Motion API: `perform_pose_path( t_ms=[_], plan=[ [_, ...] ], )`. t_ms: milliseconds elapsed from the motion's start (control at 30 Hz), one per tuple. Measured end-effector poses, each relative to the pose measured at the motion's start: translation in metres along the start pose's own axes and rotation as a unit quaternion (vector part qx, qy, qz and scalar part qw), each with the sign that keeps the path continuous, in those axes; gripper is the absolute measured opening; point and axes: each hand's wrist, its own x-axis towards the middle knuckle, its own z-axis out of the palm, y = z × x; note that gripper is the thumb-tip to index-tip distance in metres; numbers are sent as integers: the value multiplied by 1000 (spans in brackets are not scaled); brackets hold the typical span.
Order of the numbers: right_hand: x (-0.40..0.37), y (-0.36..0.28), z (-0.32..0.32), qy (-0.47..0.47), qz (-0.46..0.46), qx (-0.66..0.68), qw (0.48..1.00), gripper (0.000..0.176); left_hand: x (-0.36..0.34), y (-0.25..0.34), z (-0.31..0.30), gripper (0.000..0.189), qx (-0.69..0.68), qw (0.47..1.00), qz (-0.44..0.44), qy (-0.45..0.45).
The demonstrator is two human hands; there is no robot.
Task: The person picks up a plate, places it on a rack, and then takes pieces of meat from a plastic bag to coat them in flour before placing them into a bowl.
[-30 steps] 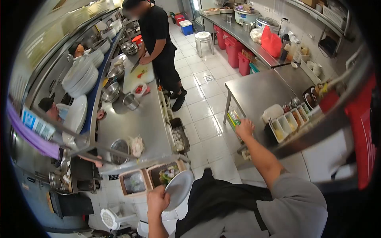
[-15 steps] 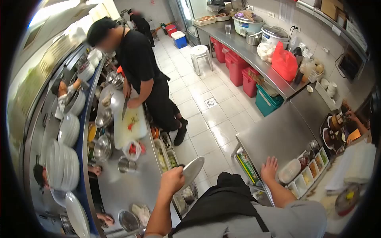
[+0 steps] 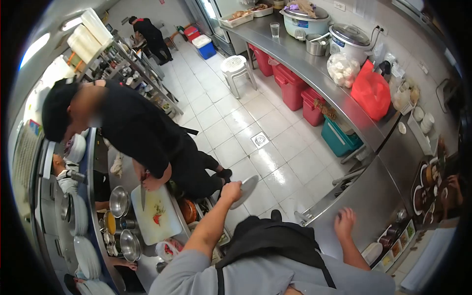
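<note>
My left hand (image 3: 231,191) is closed on the rim of a round white plate (image 3: 246,191), held tilted on edge over the walkway. Beside that arm runs the prep counter, where a white cutting board (image 3: 153,216) carries chopped red and green pieces. My right hand (image 3: 345,221) is empty, its fingers apart and a little bent, over the steel counter (image 3: 327,231) on the right. Closest to it are a row of small condiment containers (image 3: 398,243) and a white lidded box (image 3: 372,252).
A co-worker in black (image 3: 142,128) leans over the board with a knife (image 3: 143,197). Steel bowls (image 3: 130,245) and stacked plates (image 3: 87,258) line the left side. A white stool (image 3: 237,71), red bins (image 3: 287,84) and a teal bin (image 3: 339,137) stand ahead; rice cookers (image 3: 349,38) sit on the back counter.
My view has shifted forward along the walkway. My left hand has carried the plate forward, away from the left counter. The co-worker now bends lower. My right hand's fingers are more bent.
</note>
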Motion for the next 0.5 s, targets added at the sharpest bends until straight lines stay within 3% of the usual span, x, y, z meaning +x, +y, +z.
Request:
perform_pose_path(
  t_ms=[33,100,133,200,233,300,333,400,500],
  plan=[
    [44,-11,13,12,-42,6,999,31,23,-10,-1,27,-4,1000,-12,4],
    [119,-44,27,-76,-60,45,994,34,71,-35,-2,27,-8,999,-35,12],
    [129,-44,41,-196,10,20,980,39,95,-46,-8,25,-21,998,-53,12],
    [163,-37,64,-411,150,-29,899,49,145,-67,-24,27,-41,996,-83,3],
    [150,-12,89,-461,91,-152,869,65,178,-84,-25,30,-29,997,-73,-13],
    [140,-39,78,-432,51,-256,863,71,231,-99,-47,31,-18,995,-89,-45],
    [152,-52,76,-524,91,-261,806,77,257,-106,-62,31,-16,993,-100,-55],
    [158,-67,77,-482,118,-286,820,78,319,-132,-76,33,-5,995,-80,-66],
    [206,-52,122,-508,141,-120,841,72,406,-145,-146,33,24,996,-45,-77]
  ],
)
